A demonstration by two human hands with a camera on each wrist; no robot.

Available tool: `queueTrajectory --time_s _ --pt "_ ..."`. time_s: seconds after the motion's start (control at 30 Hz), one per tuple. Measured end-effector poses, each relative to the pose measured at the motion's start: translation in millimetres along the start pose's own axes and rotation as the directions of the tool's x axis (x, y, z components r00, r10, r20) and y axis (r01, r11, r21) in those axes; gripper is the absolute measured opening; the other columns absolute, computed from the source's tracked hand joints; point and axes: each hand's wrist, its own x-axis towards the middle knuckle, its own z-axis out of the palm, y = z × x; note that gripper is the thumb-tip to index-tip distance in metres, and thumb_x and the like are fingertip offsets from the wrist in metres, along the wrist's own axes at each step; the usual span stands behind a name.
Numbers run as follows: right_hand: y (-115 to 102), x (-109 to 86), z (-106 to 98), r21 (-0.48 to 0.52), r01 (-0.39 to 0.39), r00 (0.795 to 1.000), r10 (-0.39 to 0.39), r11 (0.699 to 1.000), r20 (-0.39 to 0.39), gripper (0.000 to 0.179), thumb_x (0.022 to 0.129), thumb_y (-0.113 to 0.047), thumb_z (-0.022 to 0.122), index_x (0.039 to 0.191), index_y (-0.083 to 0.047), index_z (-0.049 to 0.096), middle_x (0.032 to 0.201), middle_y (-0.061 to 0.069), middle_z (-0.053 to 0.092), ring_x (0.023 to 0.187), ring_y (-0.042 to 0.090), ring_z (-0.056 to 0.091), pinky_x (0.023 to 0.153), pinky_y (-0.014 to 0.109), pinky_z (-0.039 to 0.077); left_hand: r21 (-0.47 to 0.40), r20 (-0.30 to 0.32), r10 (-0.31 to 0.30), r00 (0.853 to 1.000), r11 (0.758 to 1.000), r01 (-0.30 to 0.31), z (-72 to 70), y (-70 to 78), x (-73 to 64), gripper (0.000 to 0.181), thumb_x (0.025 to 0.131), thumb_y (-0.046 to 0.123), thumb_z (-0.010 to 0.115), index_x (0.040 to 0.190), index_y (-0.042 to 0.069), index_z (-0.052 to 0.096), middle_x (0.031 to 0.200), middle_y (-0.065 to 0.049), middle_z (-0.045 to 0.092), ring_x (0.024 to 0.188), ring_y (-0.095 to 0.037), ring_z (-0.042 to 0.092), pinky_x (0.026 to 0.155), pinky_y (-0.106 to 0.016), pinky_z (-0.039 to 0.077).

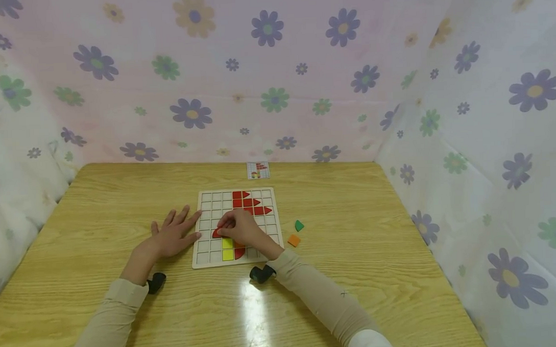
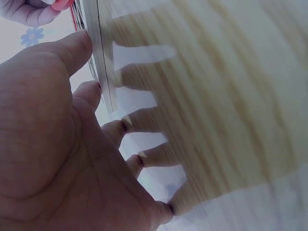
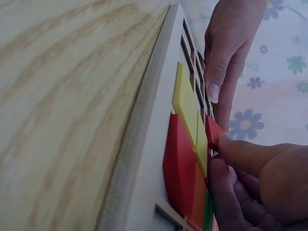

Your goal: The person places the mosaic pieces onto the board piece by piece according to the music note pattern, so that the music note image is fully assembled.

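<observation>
A wooden grid board [image 1: 208, 248] lies on the table. My right hand [image 1: 244, 229] is over its middle, pinching a small red piece [image 3: 213, 131] between thumb and fingers, right at a cell left of the yellow squares [image 1: 227, 254]. Flat on the table, my left hand [image 1: 172, 238] spreads its fingers, with thumb and index fingertips at the board's left edge. Rows of red pieces [image 1: 248, 202] ending in points fill cells at the upper right. Below the right hand sits a rounded red piece [image 3: 179, 166] beside an orange one [image 3: 197, 202]; the hand partly hides this area.
To the right of the board, a green piece [image 1: 299, 225] and an orange square [image 1: 294, 240] lie loose on the table [image 1: 354, 252]. A printed card [image 1: 258, 170] with a small grid picture is at the far edge. Flowered cloth [image 1: 276, 127] hangs behind and at both sides.
</observation>
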Motion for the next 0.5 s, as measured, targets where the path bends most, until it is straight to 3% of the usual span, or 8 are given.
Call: queueTrajectory --time_s 0.5 --pt "-0.1 -1.7 1.1 0.017 -0.003 1.000 0.003 1.000 0.007 0.006 0.093 -0.012 0.076 0.094 -0.006 0.075 0.085 0.002 0.072 0.070 0.005 0.059 0.067 0.018 0.049 -0.008 -0.006 0.005 1.000 1.000 -0.005 -0.2 1.4 -1.9 0.069 0.106 0.047 0.050 0.163 0.015 0.026 0.168 -0.026 0.008 0.150 -0.058 -0.002 0.103 -0.087 -0.004"
